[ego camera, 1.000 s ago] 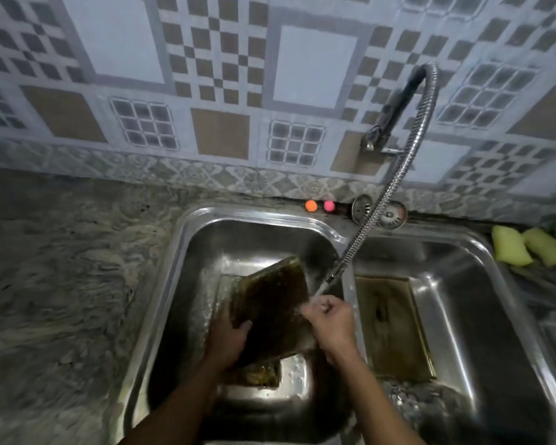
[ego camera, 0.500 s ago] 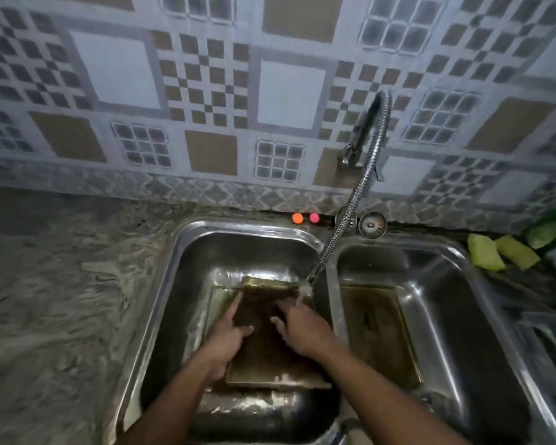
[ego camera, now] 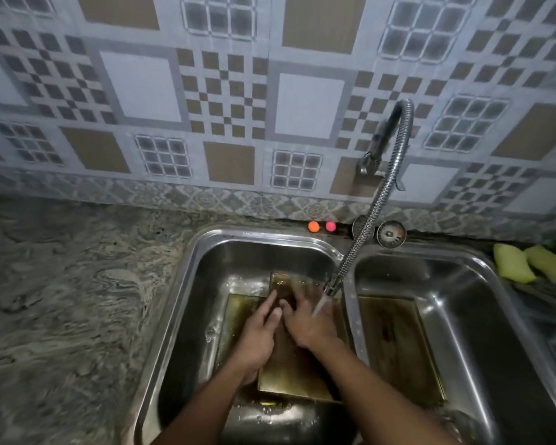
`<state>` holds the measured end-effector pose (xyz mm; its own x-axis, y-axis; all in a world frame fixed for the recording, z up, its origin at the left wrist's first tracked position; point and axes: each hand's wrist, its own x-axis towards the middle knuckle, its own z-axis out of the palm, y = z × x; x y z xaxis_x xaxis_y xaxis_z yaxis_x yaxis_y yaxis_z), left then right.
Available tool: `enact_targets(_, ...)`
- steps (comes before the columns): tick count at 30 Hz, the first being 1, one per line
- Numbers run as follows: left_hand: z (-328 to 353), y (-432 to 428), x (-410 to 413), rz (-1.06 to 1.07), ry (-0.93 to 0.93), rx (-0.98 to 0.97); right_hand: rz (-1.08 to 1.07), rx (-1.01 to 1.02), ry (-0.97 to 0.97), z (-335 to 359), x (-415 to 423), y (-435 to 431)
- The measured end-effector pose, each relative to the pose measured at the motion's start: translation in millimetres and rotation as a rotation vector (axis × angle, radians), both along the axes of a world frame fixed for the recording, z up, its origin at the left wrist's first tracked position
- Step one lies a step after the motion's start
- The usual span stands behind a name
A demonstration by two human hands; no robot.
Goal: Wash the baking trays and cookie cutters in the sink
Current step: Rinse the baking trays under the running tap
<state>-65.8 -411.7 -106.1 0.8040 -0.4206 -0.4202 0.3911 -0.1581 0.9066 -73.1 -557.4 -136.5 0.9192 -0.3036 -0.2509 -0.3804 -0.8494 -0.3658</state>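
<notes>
A dark, greasy baking tray lies nearly flat in the left basin of a steel double sink, on top of another tray whose left edge shows beneath it. My left hand rests on the tray's left side with fingers stretched forward. My right hand lies flat on the tray's far part, blurred. Water from the flexible hose tap streams onto my right hand. A third tray lies in the right basin. No cookie cutters can be made out.
Marbled stone counter lies to the left of the sink. Two yellow sponges sit at the right edge. An orange and a pink ball and a round strainer sit on the sink's back rim. The tiled wall stands close behind.
The tray was tilted up under the tap a second ago and now lies nearly flat. Both hands have moved onto its top face, the right one sliding towards the far end.
</notes>
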Motion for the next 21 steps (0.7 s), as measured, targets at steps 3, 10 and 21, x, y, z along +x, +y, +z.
enact_targets(3,5,-5,3,0.078,0.015,-0.031,0.411,0.160,-0.037,21,-19,23)
enact_targets(10,9,-22,1,0.156,-0.045,-0.068,-0.094,-0.017,-0.055,17,-12,-14)
enact_targets(21,3,-25,11,0.267,-0.167,-0.013,0.399,0.179,0.077,48,-51,-57)
